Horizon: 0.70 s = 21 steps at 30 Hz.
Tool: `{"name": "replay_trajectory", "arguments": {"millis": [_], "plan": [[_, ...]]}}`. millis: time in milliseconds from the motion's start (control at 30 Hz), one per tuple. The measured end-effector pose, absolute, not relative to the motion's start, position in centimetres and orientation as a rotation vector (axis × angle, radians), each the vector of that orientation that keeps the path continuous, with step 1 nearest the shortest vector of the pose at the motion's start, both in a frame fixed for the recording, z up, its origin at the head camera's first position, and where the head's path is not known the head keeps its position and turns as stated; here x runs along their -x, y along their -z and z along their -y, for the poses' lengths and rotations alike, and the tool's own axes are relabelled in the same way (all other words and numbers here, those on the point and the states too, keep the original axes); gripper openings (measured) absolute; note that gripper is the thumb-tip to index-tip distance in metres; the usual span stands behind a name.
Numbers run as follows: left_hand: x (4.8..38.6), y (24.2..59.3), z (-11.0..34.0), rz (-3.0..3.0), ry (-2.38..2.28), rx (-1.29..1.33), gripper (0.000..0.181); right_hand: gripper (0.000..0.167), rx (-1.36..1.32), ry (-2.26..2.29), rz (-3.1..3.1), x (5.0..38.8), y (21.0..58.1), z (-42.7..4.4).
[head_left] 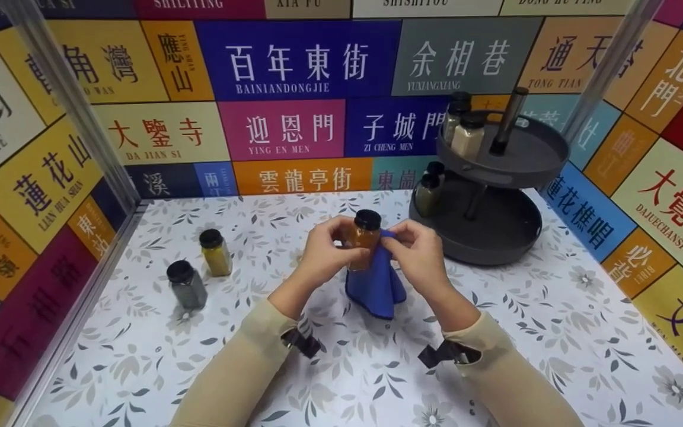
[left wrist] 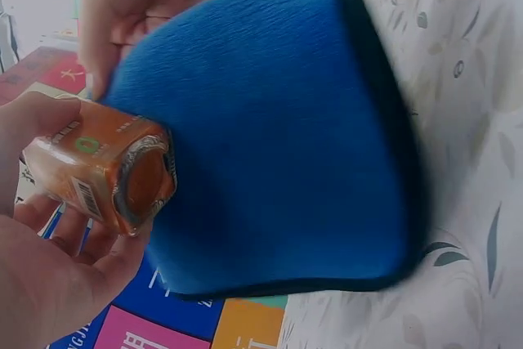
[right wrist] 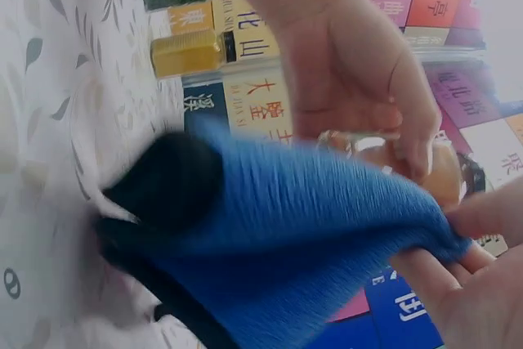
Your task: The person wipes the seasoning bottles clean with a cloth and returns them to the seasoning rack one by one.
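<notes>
Left hand (head_left: 331, 244) has the orange-brown spice jar (head_left: 365, 240) — thumb across the near side, fingers curled round behind, black cap (head_left: 368, 219) up. Jar is held above the patterned tabletop (head_left: 341, 367), roughly central in front of the person. Right hand (head_left: 421, 252) pinches the blue cloth (head_left: 374, 290) by its top edge, thumb against fingers; the rest hangs loose beside and behind the jar. Can't tell if cloth and glass actually touch.

Step looks like bringing cloth to jar for a wipe, my read. To do it well: gather the slack into the right palm first, since a corner pinch gives little pressure and the dark hem flaps about. Keep the left grip firm but shift it as needed — thumb and fingers cover part of the label side. Flat faces want straight strokes; corners and the base rim want a fold of cloth. Hold by the body, not the cap, in case it's loose.

Keep elbows clear of the yellow jar (head_left: 218, 256) and dark-capped grey-green jar (head_left: 189, 287) off to the left, and of the two-tier rack (head_left: 490, 252) on the right.
</notes>
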<state>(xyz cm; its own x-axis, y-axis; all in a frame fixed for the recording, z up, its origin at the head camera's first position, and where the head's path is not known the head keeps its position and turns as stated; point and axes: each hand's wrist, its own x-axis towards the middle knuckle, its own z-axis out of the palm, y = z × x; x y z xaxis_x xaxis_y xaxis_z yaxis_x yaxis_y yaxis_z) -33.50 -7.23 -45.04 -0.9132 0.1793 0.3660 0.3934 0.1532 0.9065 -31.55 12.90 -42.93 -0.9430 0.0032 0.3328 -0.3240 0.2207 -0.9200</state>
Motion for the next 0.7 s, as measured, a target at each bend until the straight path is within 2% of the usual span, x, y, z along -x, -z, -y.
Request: {"name": "replay_trajectory", "arguments": {"millis": [300,500,700], "plan": [[33.21,44.9,6.79,2.29,1.801,0.51,0.044,0.01,-0.502,-1.66,1.871,30.79,43.08,-12.53],[32.96,44.87,6.54,2.295,1.814,0.472,0.041,0.02,-0.484,-1.753,1.875,31.09,43.22,-12.71],[33.07,45.2,6.5,2.284,1.833,0.421,0.042,0.015,-0.475,-1.643,2.017,31.24,43.43,-12.58]]}}
